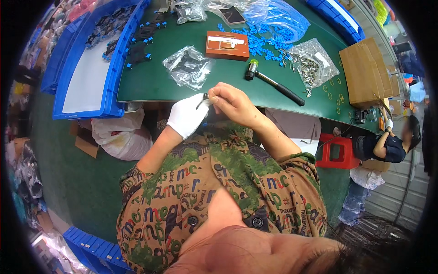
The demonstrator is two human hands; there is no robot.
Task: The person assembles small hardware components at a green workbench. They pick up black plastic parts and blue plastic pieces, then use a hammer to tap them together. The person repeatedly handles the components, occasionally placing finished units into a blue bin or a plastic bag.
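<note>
My left hand (186,117), in a white glove, is closed near the front edge of the green table. My right hand (233,104) is bare, its fingertips pinched together against the glove's fingers. A small dark piece (205,96) shows between the two hands; its kind is too small and hidden to make out. Just beyond them lies a crumpled clear plastic bag (188,67). A rubber mallet (276,85) with a black handle rests to the right of my hands. Behind it is a brown-red box (226,45).
Small blue plastic parts (267,40) lie heaped by a blue bag (284,18). A clear bag of metal pins (312,65) and a cardboard box (366,73) stand right. Blue trays (112,86) hold dark parts at left. Another person (388,145) works far right, near a red stool (335,151).
</note>
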